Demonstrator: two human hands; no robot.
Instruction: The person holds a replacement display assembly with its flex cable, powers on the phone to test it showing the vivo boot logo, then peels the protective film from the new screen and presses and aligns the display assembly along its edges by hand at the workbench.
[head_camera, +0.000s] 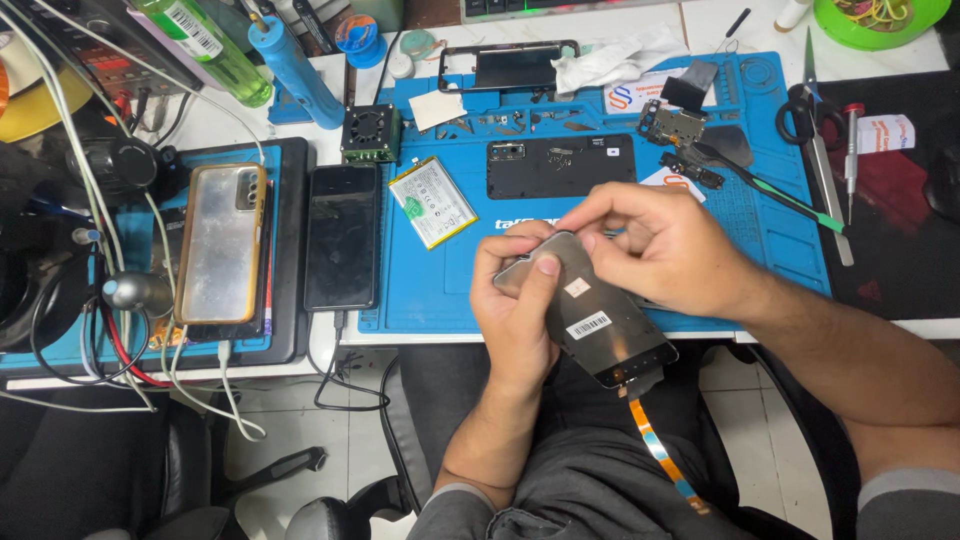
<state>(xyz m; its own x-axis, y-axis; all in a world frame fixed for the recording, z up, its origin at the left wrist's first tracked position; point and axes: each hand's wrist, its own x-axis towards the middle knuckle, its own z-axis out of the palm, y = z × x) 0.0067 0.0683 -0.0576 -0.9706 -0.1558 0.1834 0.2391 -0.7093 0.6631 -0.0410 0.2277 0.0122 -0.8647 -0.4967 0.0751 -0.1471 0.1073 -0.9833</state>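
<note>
Over the front edge of the blue repair mat, both hands are on a detached phone screen panel, held back-side up above the lap. Left hand is wrapped under the panel's upper end, thumb pressed flat on the back. Right hand has fingertips pinched at the top corner, possibly on a film or adhesive strip; too small to tell. Orange flex cable hangs free off the lower end, nothing supporting it.

On the mat: loose battery, black back cover, small circuit boards, scissors. Left of the mat: dark phone face up, beside it a phone in a clear case.

Risks:
- Panel is thin and gripped at one end only; a hard pull at the corner could flex and crack it.
- Dangling flex could snag on clothing and tear at the joint.
- No table under it; a slip means a drop to the floor.
</note>
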